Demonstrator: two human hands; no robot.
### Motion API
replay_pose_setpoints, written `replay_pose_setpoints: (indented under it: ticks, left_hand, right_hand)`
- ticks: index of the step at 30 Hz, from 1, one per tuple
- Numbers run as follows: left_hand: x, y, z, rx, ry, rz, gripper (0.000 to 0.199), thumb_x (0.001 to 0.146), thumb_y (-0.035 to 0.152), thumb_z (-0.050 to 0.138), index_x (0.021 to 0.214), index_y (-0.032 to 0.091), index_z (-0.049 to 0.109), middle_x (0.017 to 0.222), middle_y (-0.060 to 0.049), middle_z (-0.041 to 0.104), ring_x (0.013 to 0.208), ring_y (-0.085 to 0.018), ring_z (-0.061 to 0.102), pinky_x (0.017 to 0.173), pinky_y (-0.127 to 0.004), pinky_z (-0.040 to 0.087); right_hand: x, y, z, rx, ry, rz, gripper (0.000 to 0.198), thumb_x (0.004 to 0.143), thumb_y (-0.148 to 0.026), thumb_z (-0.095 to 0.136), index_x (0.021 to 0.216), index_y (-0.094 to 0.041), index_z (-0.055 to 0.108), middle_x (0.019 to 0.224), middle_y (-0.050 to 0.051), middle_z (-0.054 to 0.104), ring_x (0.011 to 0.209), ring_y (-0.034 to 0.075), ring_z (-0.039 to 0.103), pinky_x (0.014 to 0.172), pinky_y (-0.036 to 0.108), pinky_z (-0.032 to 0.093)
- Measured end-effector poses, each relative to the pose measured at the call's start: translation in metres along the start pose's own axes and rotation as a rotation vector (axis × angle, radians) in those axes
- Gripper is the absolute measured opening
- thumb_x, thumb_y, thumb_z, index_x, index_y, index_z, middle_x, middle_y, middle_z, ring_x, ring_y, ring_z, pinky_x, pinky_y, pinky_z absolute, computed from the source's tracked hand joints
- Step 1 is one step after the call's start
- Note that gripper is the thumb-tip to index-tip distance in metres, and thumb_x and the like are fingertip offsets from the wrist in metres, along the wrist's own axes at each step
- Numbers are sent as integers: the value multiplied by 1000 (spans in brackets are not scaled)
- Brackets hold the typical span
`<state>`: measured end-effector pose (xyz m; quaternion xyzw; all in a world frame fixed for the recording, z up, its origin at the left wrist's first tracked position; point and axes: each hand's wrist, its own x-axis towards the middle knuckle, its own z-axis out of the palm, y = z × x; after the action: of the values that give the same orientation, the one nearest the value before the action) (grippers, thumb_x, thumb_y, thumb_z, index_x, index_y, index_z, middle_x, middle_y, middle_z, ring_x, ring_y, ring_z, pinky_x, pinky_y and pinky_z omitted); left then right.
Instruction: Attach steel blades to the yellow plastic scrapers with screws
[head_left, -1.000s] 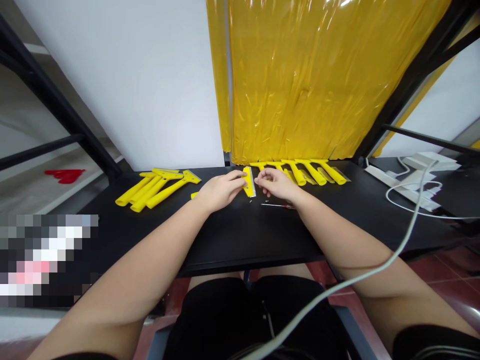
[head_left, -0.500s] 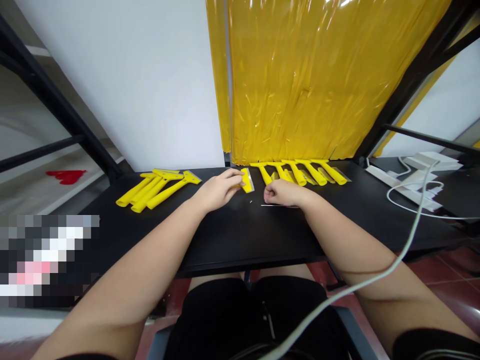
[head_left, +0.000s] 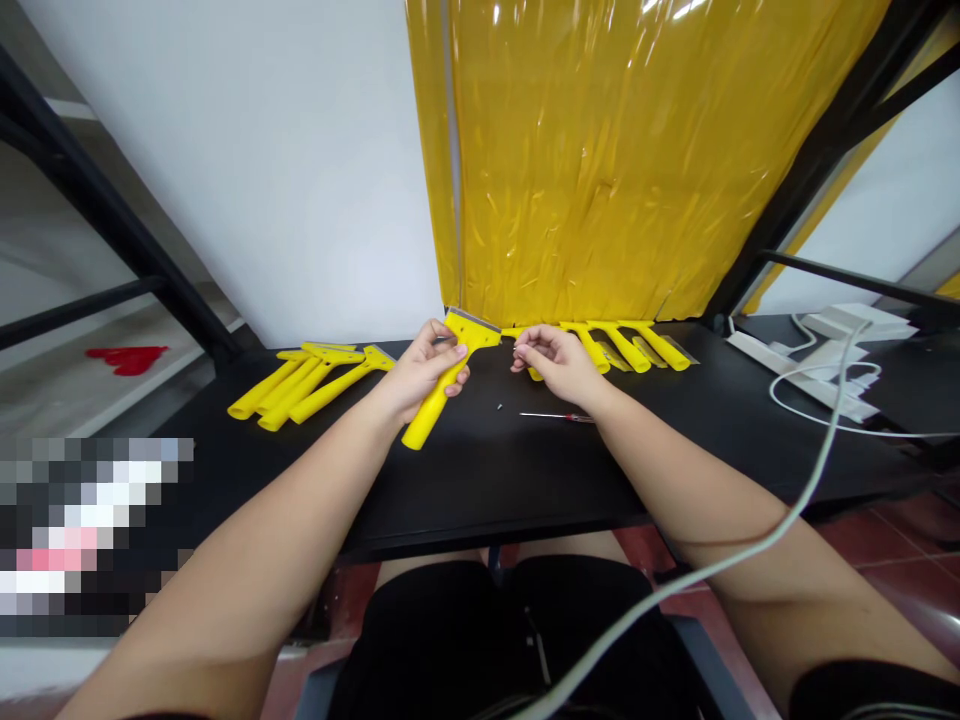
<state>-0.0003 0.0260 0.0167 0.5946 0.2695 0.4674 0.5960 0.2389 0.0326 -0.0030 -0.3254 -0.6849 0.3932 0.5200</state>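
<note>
My left hand (head_left: 433, 372) is closed around the neck of a yellow scraper (head_left: 429, 412), held above the black tabletop. Its wide head with a metal blade edge points up and away, and the handle slants down toward me. Just right of that head is my right hand (head_left: 551, 362), fingers curled with thumb and fingertips together; whatever they may pinch is too small to make out. A small metal screw (head_left: 499, 407) lies on the table below. Beneath my right wrist rests a thin screwdriver (head_left: 556, 416), its shaft pointing left.
On the left, several yellow scrapers (head_left: 304, 388) lie bunched together. More yellow scrapers (head_left: 637, 345) and loose blades are lined up at the back right. White power strips (head_left: 810, 375) with cables sit farther right. A pale cable (head_left: 720, 575) crosses over my right forearm.
The scraper in my left hand has been raised and turned, so its handle now shows. My right hand has lifted from the table near the screwdriver and moved up toward the scraper's head.
</note>
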Motion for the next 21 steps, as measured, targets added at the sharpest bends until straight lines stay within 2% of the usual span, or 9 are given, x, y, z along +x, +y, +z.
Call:
replay_pose_setpoints:
  ticks: [5,10,16,21]
  left_hand:
    - [0,-5,3,-68,-22,-78,44,86,31,79,102,27,38,79,7,55,60,-8,60,44,-14,35]
    - [0,-8,7,-87,-60,-106,43,86,30,79,103,27,39,86,4,59,60,-8,59,44,-15,34]
    - [0,-11,8,-132,-87,-110,42,86,28,79,103,27,41,89,3,61,59,-7,59,43,-14,35]
    - [-2,-9,9,-109,-113,-90,45,85,28,82,102,26,40,86,4,62,57,-7,60,43,-14,38]
  right_hand:
    - [-2,-1,6,-161,27,-91,30,92,-52,67,97,-23,62,89,4,64,80,19,64,82,39,57]
    - [-2,-3,5,-399,20,-224,15,96,-38,63,97,-24,67,96,6,60,86,20,57,82,37,53]
    - [-1,-2,4,-423,29,-305,7,95,-30,63,97,-24,66,98,5,53,81,18,52,77,36,50]
    - [2,9,7,-316,57,-239,15,89,-31,69,93,-23,58,95,3,54,76,16,49,70,32,46]
